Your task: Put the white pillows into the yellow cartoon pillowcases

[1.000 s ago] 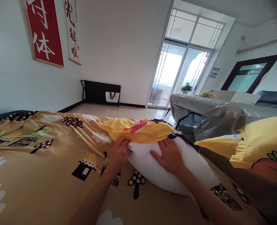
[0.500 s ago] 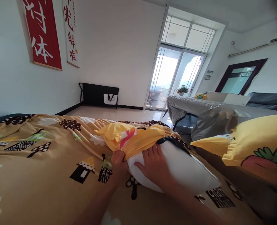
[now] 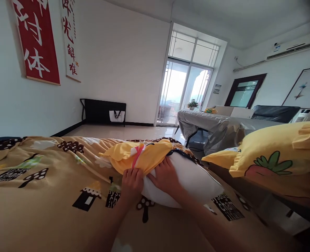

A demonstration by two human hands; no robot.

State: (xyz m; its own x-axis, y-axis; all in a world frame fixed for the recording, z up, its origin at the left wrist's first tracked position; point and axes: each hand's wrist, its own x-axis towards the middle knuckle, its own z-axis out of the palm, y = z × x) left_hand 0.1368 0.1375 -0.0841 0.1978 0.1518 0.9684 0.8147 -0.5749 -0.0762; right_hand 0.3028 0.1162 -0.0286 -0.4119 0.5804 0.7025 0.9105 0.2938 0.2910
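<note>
A white pillow lies on a tan bedspread printed with houses and mushrooms. A yellow pillowcase with a pink mark covers its far end. My left hand is closed on the pillowcase's open edge at the pillow's left corner. My right hand lies flat on the white pillow just below that edge, fingers spread and pressing down.
A second pillow in a yellow carrot-print case sits at the right. Beyond the bed stand a table under grey plastic, a dark sofa, a black wall bench and glass balcony doors. Red and white banners hang on the left wall.
Both hands drew closer together at the pillowcase edge. The left hand closed on the fabric and the yellow case bunched further over the pillow's end. The camera turned slightly right.
</note>
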